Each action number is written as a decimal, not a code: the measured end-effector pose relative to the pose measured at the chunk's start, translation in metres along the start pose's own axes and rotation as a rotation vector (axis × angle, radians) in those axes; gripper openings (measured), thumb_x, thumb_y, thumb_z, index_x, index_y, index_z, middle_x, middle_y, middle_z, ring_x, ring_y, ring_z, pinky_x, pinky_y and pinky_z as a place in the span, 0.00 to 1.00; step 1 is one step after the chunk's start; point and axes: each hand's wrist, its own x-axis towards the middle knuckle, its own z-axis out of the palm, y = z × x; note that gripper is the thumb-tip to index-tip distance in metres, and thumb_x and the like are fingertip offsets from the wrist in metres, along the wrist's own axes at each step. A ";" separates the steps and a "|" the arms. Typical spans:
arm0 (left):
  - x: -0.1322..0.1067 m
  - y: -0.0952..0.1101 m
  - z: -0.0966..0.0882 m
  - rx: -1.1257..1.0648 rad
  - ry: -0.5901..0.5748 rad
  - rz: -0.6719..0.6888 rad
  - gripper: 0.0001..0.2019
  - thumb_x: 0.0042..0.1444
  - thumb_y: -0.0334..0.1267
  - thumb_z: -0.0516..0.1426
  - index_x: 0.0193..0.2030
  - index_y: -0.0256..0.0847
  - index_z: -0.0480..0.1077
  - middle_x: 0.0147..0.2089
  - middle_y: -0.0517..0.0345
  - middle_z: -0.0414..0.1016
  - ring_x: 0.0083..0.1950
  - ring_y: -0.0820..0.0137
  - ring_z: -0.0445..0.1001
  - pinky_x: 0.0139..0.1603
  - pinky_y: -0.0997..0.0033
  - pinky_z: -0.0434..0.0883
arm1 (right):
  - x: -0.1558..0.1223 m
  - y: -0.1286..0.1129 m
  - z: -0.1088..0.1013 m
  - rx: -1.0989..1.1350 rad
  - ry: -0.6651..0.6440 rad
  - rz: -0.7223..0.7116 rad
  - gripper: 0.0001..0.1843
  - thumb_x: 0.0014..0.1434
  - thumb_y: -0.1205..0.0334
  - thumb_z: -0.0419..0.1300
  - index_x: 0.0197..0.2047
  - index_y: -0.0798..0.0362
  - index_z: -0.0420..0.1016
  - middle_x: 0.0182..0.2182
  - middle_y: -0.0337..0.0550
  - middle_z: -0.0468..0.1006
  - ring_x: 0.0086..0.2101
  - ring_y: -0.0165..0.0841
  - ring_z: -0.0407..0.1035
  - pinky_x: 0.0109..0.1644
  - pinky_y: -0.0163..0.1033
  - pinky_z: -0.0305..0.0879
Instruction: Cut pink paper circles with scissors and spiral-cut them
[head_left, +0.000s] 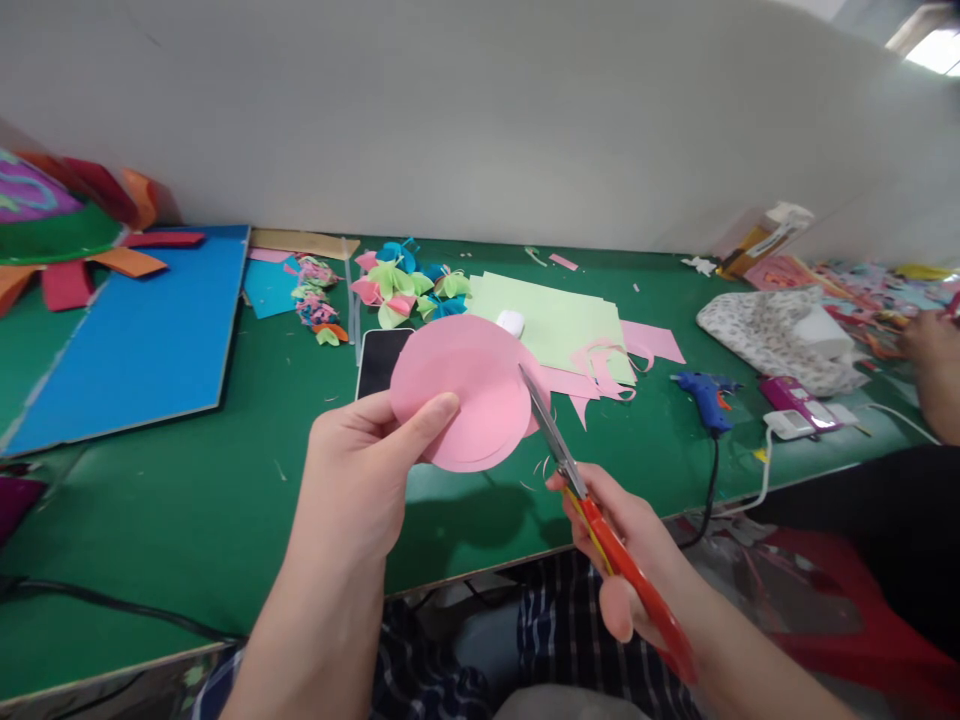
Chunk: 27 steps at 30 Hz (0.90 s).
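Note:
My left hand [364, 470] pinches a stack of round pink paper discs [465, 390] by the lower left edge, holding them above the green table [187, 520]. My right hand [622, 545] grips red-handled scissors [592, 510], whose metal blades reach up to the discs' right edge. Thin pink paper slivers lie on the table just below the blades.
A black phone [379, 360] lies behind the discs. Light green sheets [559, 320], pink offcuts [600, 375] and folded paper flowers [405, 285] sit beyond. A blue board [142, 340] is at left, a blue glue gun [705, 395] at right. Another person's hand [930, 345] works far right.

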 end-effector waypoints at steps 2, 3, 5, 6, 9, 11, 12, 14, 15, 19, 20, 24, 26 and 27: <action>0.000 0.000 0.000 0.000 -0.006 -0.006 0.14 0.37 0.47 0.73 0.21 0.41 0.76 0.20 0.60 0.70 0.24 0.71 0.66 0.24 0.71 0.65 | 0.000 0.000 -0.001 -0.012 0.002 0.001 0.58 0.26 0.16 0.62 0.53 0.49 0.72 0.28 0.35 0.59 0.28 0.33 0.55 0.28 0.37 0.58; 0.000 0.000 0.000 -0.002 -0.008 -0.007 0.14 0.37 0.47 0.73 0.21 0.41 0.76 0.20 0.60 0.70 0.24 0.71 0.66 0.24 0.71 0.65 | -0.001 -0.001 -0.001 -0.015 0.000 0.001 0.58 0.26 0.16 0.62 0.53 0.49 0.72 0.28 0.35 0.59 0.28 0.33 0.55 0.28 0.37 0.58; 0.000 0.000 0.000 -0.013 -0.012 -0.005 0.14 0.37 0.47 0.73 0.21 0.41 0.77 0.19 0.60 0.70 0.24 0.71 0.66 0.24 0.71 0.65 | -0.001 -0.003 -0.002 -0.013 -0.001 0.000 0.57 0.27 0.17 0.63 0.52 0.49 0.72 0.28 0.35 0.58 0.27 0.33 0.56 0.27 0.36 0.57; 0.000 0.000 0.000 -0.021 -0.012 -0.005 0.14 0.37 0.46 0.73 0.21 0.41 0.77 0.19 0.60 0.70 0.24 0.71 0.66 0.24 0.72 0.65 | -0.001 -0.005 -0.003 -0.009 -0.001 0.001 0.57 0.27 0.17 0.63 0.52 0.49 0.72 0.28 0.35 0.58 0.28 0.33 0.56 0.27 0.36 0.57; 0.001 0.000 0.000 -0.042 -0.021 -0.020 0.14 0.36 0.46 0.74 0.21 0.41 0.78 0.20 0.59 0.72 0.24 0.72 0.66 0.23 0.72 0.66 | -0.002 -0.010 -0.005 -0.003 0.004 0.017 0.56 0.28 0.16 0.62 0.52 0.49 0.73 0.28 0.36 0.60 0.29 0.34 0.58 0.27 0.36 0.58; 0.001 0.000 0.000 -0.046 -0.030 -0.032 0.13 0.36 0.45 0.74 0.22 0.41 0.79 0.21 0.58 0.73 0.24 0.72 0.67 0.24 0.72 0.66 | -0.002 -0.012 -0.007 -0.012 0.003 0.031 0.55 0.29 0.17 0.62 0.52 0.49 0.74 0.29 0.37 0.62 0.30 0.34 0.58 0.28 0.36 0.59; 0.002 0.000 0.000 -0.046 -0.035 -0.036 0.13 0.36 0.45 0.74 0.22 0.41 0.79 0.21 0.58 0.73 0.25 0.72 0.67 0.24 0.72 0.67 | -0.002 -0.012 -0.007 -0.018 0.004 0.035 0.54 0.30 0.17 0.62 0.52 0.49 0.74 0.30 0.38 0.63 0.30 0.34 0.58 0.28 0.36 0.59; 0.002 0.000 0.000 -0.046 -0.042 -0.040 0.13 0.37 0.45 0.74 0.22 0.40 0.79 0.20 0.58 0.72 0.25 0.72 0.67 0.24 0.73 0.66 | -0.003 -0.011 -0.008 -0.018 -0.007 0.036 0.54 0.31 0.18 0.64 0.53 0.48 0.73 0.32 0.39 0.64 0.30 0.34 0.59 0.29 0.36 0.60; 0.002 0.000 0.000 -0.046 -0.046 -0.041 0.13 0.37 0.45 0.74 0.22 0.40 0.79 0.20 0.58 0.72 0.25 0.72 0.67 0.24 0.73 0.66 | -0.003 -0.009 -0.008 -0.009 -0.018 0.031 0.55 0.30 0.18 0.64 0.54 0.48 0.72 0.33 0.39 0.65 0.30 0.34 0.59 0.29 0.35 0.60; 0.000 -0.001 0.001 -0.052 -0.050 -0.039 0.14 0.37 0.46 0.74 0.20 0.40 0.78 0.19 0.60 0.69 0.25 0.73 0.65 0.24 0.74 0.65 | -0.001 0.000 -0.008 0.056 -0.095 0.023 0.64 0.24 0.18 0.67 0.61 0.46 0.67 0.38 0.41 0.66 0.30 0.33 0.58 0.30 0.36 0.61; -0.001 -0.001 0.001 -0.051 -0.052 -0.040 0.14 0.37 0.46 0.74 0.20 0.40 0.78 0.19 0.61 0.68 0.25 0.74 0.64 0.24 0.74 0.64 | 0.000 0.004 -0.007 0.067 -0.121 0.024 0.66 0.23 0.19 0.68 0.63 0.45 0.65 0.39 0.41 0.66 0.30 0.33 0.58 0.30 0.36 0.62; -0.004 -0.002 0.004 -0.022 -0.072 -0.051 0.15 0.39 0.46 0.73 0.19 0.39 0.76 0.19 0.62 0.67 0.25 0.74 0.63 0.25 0.74 0.63 | 0.005 0.012 -0.003 0.128 -0.191 -0.024 0.72 0.19 0.20 0.70 0.67 0.41 0.58 0.46 0.44 0.66 0.31 0.32 0.57 0.34 0.39 0.64; -0.005 -0.002 0.006 0.001 -0.078 -0.048 0.14 0.39 0.46 0.72 0.19 0.39 0.76 0.19 0.62 0.67 0.25 0.74 0.63 0.25 0.74 0.63 | 0.007 0.008 -0.001 0.152 -0.196 -0.049 0.72 0.20 0.20 0.70 0.67 0.41 0.58 0.48 0.45 0.66 0.32 0.33 0.58 0.37 0.40 0.65; -0.007 -0.002 0.007 0.010 -0.081 -0.044 0.14 0.40 0.46 0.72 0.20 0.39 0.76 0.19 0.62 0.67 0.25 0.74 0.63 0.25 0.74 0.63 | 0.008 0.003 0.000 0.156 -0.196 -0.052 0.71 0.20 0.20 0.70 0.66 0.42 0.60 0.48 0.45 0.66 0.33 0.34 0.59 0.38 0.41 0.65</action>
